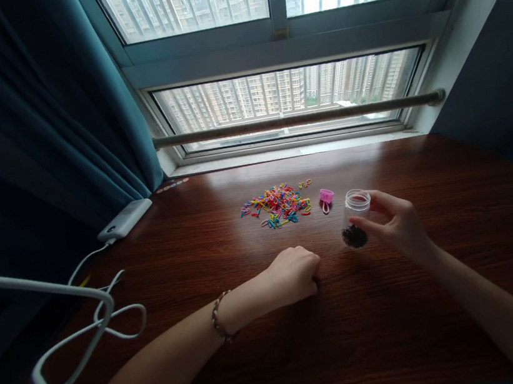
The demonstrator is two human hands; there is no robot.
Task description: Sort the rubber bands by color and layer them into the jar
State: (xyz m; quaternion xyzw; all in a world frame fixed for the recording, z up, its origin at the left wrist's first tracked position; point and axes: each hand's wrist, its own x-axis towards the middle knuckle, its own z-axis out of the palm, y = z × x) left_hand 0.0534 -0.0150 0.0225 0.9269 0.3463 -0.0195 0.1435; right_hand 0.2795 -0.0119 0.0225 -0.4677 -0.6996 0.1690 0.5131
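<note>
My right hand (393, 221) grips a small clear jar (357, 207) by its side, thumb in front and fingers behind. The jar has no lid on and holds a dark clump (354, 236) at its bottom; I cannot make out what the clump is. Left of the jar, a pink cap with a loop (326, 197) lies on the table. My left hand (293, 275) is closed in a fist low over the table, fingers curled under; whether anything is inside is hidden. Beyond it lies a loose pile of small colourful rubber bands (281, 201), with a few strays around it.
The dark wood table (240, 358) runs up to a window with a metal bar (299, 121). At the left are a white power strip (125, 220), a looping white cable (65, 286) and a blue curtain (99, 112). A thin patterned strip (172, 185) lies near the sill.
</note>
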